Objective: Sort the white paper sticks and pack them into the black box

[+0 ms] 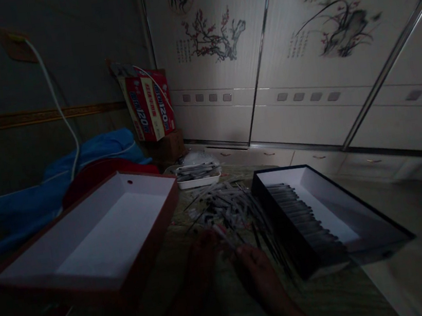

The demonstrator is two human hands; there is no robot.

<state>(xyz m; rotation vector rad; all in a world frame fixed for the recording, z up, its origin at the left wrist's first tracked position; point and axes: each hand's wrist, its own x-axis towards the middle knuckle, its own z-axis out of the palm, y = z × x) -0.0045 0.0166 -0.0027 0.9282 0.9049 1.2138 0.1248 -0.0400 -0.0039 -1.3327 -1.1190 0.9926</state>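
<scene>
Your right hand [253, 260] pinches a slim, pen-like tube [224, 235]; whether your left hand [203, 248], close beside it, grips too, you can't tell — too dark. Beyond your fingertips: scattered pen parts [232, 204] — rightward, a black box [328, 204]; leftward, a red box [97, 240].

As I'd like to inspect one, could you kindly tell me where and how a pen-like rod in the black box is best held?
Probably pinch the pen-like rod by its right end, reaching down from above right: the row lies closely side by side along the left wall of the black box, right ends facing bare floor.
</scene>
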